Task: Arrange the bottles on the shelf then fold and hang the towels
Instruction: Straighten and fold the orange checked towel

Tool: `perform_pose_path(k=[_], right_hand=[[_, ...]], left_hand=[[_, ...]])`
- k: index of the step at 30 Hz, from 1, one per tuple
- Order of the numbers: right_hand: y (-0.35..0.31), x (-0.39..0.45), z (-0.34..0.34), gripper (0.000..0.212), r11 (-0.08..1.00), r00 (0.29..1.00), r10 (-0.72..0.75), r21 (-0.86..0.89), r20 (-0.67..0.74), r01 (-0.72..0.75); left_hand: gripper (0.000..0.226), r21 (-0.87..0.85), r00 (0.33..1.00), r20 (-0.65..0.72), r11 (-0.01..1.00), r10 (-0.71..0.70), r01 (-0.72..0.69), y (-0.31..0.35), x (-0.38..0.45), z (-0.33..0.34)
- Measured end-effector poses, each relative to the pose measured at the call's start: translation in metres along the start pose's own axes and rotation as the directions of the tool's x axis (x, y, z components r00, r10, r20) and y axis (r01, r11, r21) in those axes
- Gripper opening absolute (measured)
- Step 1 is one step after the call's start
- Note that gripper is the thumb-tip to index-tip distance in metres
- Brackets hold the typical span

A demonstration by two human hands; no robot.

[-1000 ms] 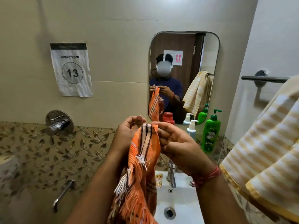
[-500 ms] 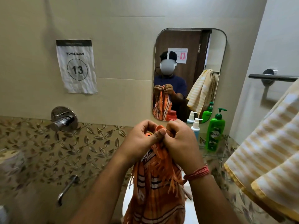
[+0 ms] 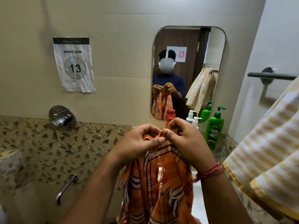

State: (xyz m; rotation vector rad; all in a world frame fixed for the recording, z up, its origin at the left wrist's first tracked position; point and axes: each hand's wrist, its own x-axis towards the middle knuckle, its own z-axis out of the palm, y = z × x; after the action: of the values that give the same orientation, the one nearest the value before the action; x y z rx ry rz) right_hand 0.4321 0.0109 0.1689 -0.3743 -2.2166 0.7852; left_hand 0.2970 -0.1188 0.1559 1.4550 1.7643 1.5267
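Since 1 second ago both hands have drawn together from a spread hold, and the orange towel (image 3: 159, 188) now hangs bunched below them instead of draped flat over the left hand. The left hand (image 3: 139, 143) and right hand (image 3: 186, 141) meet at centre frame, each with its grip pinched shut on the towel's top edge, thumbs nearly touching. The cloth drops toward 6 o'clock, fringe loose, not yet squared into a fold.

The bottles look settled: the green pump bottle (image 3: 213, 130), a white pump bottle (image 3: 195, 122) and a red bottle (image 3: 170, 116) stand in a row at 1 o'clock under the mirror (image 3: 213, 50), so that part appears done. A striped yellow towel (image 3: 267, 159) fills 3 o'clock; whether it is hung I cannot tell. The towel bar (image 3: 271, 76) at 2 o'clock shows bare where visible. Folding and hanging the orange towel remain.
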Motion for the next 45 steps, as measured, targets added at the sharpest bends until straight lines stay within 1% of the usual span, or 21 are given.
perform_pose_path(k=[2,3,6,8,10,12,14,15,16,17,20,21,23,26,29,31,33,34,37,41,45], right_hand=[[-0.001,-0.001,0.000,0.008,0.999,1.000,-0.001,0.047,0.010,0.001],[-0.001,-0.001,0.000,0.008,0.997,1.000,0.003,0.073,0.023,-0.005],[-0.001,-0.001,0.000,0.008,0.994,0.995,0.008,0.110,0.100,-0.019],[-0.003,-0.001,0.000,0.007,1.000,0.984,-0.012,0.026,0.176,0.008],[-0.005,-0.001,0.002,0.010,0.997,0.974,-0.041,-0.059,0.224,0.056],[-0.006,-0.002,0.003,0.015,0.995,0.983,-0.069,-0.060,0.170,0.080],[-0.004,-0.004,0.005,0.018,0.996,0.994,-0.065,0.071,0.088,0.058],[-0.003,-0.006,0.007,0.018,0.981,0.994,-0.043,0.191,0.096,0.024],[-0.003,-0.007,0.010,0.016,0.956,0.990,-0.017,0.293,0.143,-0.026],[-0.001,-0.007,0.012,0.015,0.935,0.979,0.005,0.346,0.204,-0.077],[0.002,-0.009,0.019,0.016,0.927,0.938,0.022,0.344,0.347,-0.149],[0.002,-0.010,0.021,0.017,0.924,0.935,0.012,0.354,0.353,-0.146],[0.002,-0.012,0.023,0.021,0.915,0.958,-0.005,0.388,0.286,-0.111],[-0.001,-0.013,0.018,0.025,0.898,0.988,-0.009,0.436,0.157,-0.061],[-0.001,-0.013,0.014,0.028,0.934,0.992,-0.048,0.356,0.113,0.005],[0.000,-0.013,0.015,0.030,0.951,0.993,-0.053,0.310,0.110,0.017],[0.002,-0.013,0.016,0.031,0.959,0.994,-0.042,0.282,0.097,0.013],[0.002,-0.013,0.016,0.031,0.963,0.995,-0.040,0.269,0.089,0.014],[0.004,-0.013,0.016,0.031,0.969,0.997,-0.030,0.247,0.077,0.010],[0.003,-0.013,0.015,0.028,0.967,0.996,-0.009,0.255,0.091,-0.014],[0.005,-0.016,0.015,0.022,0.955,0.995,0.024,0.292,0.099,-0.052]], left_hand=[[0.033,-0.008,0.998,0.066,1.000,-0.006,0.007,0.000,-0.002,0.000],[0.030,-0.009,0.999,0.048,1.000,-0.001,0.001,0.000,-0.001,0.001],[0.009,-0.069,0.991,-0.135,0.997,0.013,-0.022,-0.006,0.004,0.004],[0.004,-0.130,0.978,-0.210,0.991,0.008,-0.036,-0.010,0.006,0.006],[0.007,-0.180,0.974,-0.228,0.982,0.013,-0.055,-0.011,0.006,0.009],[0.018,-0.255,0.970,-0.245,0.965,-0.003,-0.061,-0.010,0.006,0.011],[0.029,-0.327,0.958,-0.284,0.943,-0.037,-0.060,-0.008,0.007,0.012],[0.033,-0.338,0.952,-0.304,0.939,-0.037,-0.071,-0.007,0.007,0.012],[0.036,-0.334,0.949,-0.315,0.938,-0.022,-0.090,-0.007,0.007,0.012],[0.038,-0.326,0.948,-0.317,0.939,0.001,-0.110,-0.007,0.008,0.012],[0.041,-0.251,0.951,-0.296,0.952,0.095,-0.173,-0.003,0.007,0.012],[0.044,-0.221,0.950,-0.287,0.956,0.126,-0.194,0.000,0.006,0.012],[0.047,-0.159,0.951,-0.268,0.966,0.157,-0.204,0.004,0.005,0.009],[0.038,-0.085,0.985,-0.161,0.993,0.063,-0.077,0.005,0.002,-0.003],[0.032,0.016,0.995,-0.074,0.997,-0.068,0.069,0.003,-0.003,-0.014],[0.020,0.167,0.988,-0.138,0.982,-0.072,0.094,0.001,-0.004,-0.014],[0.015,0.339,0.961,-0.277,0.937,0.018,0.080,-0.003,-0.002,-0.011],[0.017,0.360,0.938,-0.339,0.931,0.066,0.065,-0.005,-0.002,-0.010],[0.018,0.248,0.886,-0.449,0.969,0.118,-0.003,-0.008,0.000,-0.006],[0.028,0.106,0.899,-0.426,0.993,0.100,-0.060,-0.007,-0.001,0.005],[0.043,-0.040,0.885,-0.464,0.997,0.042,-0.068,-0.010,-0.002,0.010]])
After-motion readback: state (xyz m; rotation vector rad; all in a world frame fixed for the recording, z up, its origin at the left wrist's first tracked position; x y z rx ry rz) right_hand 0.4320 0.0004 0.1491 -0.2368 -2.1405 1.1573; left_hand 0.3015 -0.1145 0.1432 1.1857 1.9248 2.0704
